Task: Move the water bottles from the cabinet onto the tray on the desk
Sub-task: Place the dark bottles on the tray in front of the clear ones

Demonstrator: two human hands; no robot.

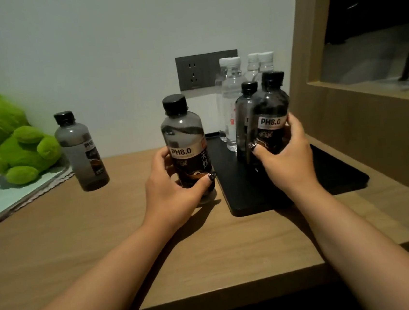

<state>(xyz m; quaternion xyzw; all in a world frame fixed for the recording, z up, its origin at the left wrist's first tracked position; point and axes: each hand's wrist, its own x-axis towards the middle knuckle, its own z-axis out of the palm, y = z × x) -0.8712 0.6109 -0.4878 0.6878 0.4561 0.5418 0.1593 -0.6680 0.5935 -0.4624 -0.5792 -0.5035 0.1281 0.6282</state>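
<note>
Head view: left hand (175, 195) grip clamped on upright dark PH8.0 plastic bottle (186, 146) on wooden counter (131, 238), just beside flat black tray (243, 201) at 3 o'clock. Right hand (285, 161) grip clamped on second dark bottle (271, 115), over tray. Third dark bottle (81, 150) stands at 9 o'clock, nearer left hand.

Green plush frog (7, 140) at left edge of frame, slumped on a pale green mat (8, 195) with a scalloped edge. Grey wall socket (196, 71) at upper centre, on a white wall (85, 41). Wooden-framed opening (315, 67) at upper right, interior dark.
</note>
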